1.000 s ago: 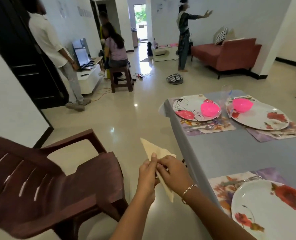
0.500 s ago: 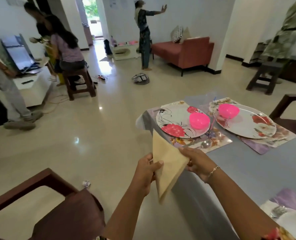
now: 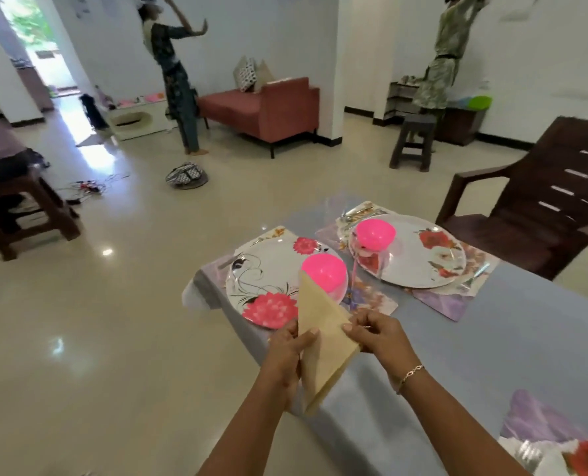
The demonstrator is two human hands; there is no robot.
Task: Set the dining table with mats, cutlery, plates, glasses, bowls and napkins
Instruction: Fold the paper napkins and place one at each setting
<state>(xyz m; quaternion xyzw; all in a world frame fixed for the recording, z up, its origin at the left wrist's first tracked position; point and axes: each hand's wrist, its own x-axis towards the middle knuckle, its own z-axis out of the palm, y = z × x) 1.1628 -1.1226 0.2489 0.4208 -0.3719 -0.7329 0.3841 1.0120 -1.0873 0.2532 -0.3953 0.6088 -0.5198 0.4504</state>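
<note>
I now have the napkin (image 3: 323, 341) over the edge of the desk (image 3: 492, 338), no longer out over the floor (image 3: 114, 338). Its tip now rises in front of the near plate (image 3: 261, 280) and pink bowl (image 3: 323, 269). My left hand (image 3: 285, 355) and right hand (image 3: 378, 338) have moved up close to that setting, and the napkin's fold lies flatter than a second ago.

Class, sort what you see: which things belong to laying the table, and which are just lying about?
Job: napkin, held by left hand and right hand; near plate; far plate; near bowl; far bowl; far mat.
Lying about: sofa; dark stool; bag; cables.
</note>
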